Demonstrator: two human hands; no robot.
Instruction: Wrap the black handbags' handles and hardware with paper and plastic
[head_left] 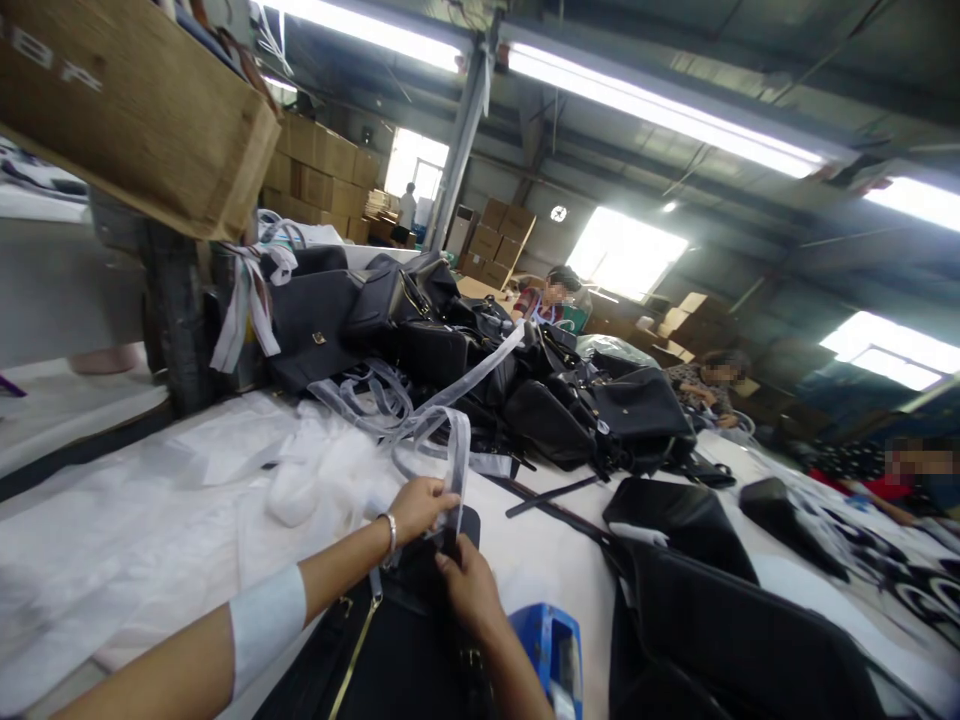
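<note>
My left hand [420, 508], with a bracelet at its wrist, pinches a long clear plastic strip [459, 445]. The strip loops up and back over the table. Just below, my right hand [471, 588] closes on a black strap [450, 543] at the top of a black bag [412, 650]. The strip's lower end meets the strap between my hands; how far it covers the strap I cannot tell. A gold zipper [356, 655] runs down the bag, which lies in front of me. Right beside it stands a blue plastic tape dispenser-like object [551, 650].
Black bags [555, 420] are heaped at the table's far side, with more black bags [750, 620] at right. Thin white wrapping [187, 540] spreads over the left. A cardboard box [142, 110] overhangs the upper left. Several people sit or stand farther back.
</note>
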